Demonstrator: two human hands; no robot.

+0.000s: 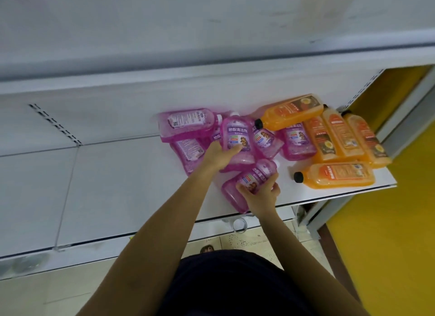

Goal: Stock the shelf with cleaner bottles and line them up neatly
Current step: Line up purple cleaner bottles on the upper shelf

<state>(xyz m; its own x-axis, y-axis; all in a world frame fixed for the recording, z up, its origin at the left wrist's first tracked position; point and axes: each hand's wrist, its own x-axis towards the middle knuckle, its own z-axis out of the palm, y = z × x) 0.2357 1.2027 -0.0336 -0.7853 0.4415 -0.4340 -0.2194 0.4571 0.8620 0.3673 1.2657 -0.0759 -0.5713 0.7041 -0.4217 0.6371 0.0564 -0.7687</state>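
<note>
Several pink cleaner bottles lie in a jumble on the white shelf (113, 188), right of its middle. My left hand (217, 157) grips one pink bottle (236, 139) by its lower body, label facing up. Nearer the front edge, my right hand (261, 194) grips another pink bottle (247, 184) that lies slanted. More pink bottles lie behind, one at the back left (186, 124) and one to the right (297, 140). Several orange cleaner bottles lie at the shelf's right end, among them one across the back (292, 112) and one at the front (336, 175).
The shelf's left half is bare white surface. A higher shelf (211, 33) overhangs at the top. A yellow wall (388, 221) stands to the right. Below the front edge is a lower shelf (70, 252), with a clear round object (239, 225) and tiled floor.
</note>
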